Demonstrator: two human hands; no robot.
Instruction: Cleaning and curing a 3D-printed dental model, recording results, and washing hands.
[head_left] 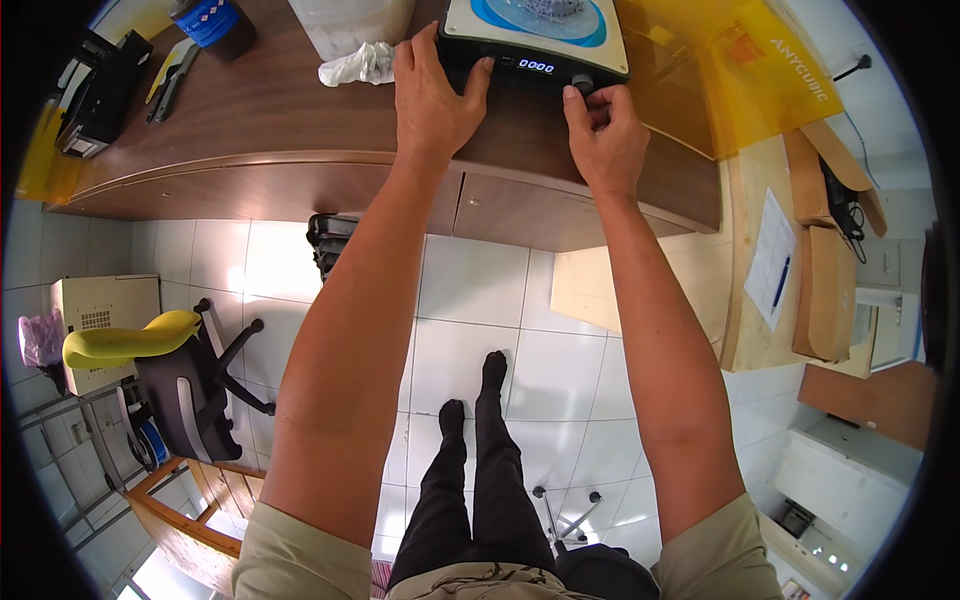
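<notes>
At the far middle of the brown table [250, 125] stands a tabletop machine [618, 55] with a pale top, a black front and a lit digital display. A clear dish [510, 18] on its round blue platform [600, 28] bears a grey textured piece [553, 8]. My left hand [432, 100] holds the machine's left front corner, fingers along the side and thumb against the front. Between the thumb and fingers of my right hand [608, 140] is the black knob [582, 84] at the front right.
Crumpled white tissue [358, 64] lies left of my left hand, before a whitish container [350, 20]. Farther left are a blue-labelled bottle [215, 25] and a cutter-like tool [172, 80]. A see-through yellow cover [690, 90] stands right. Paper [770, 260] rests on the side table.
</notes>
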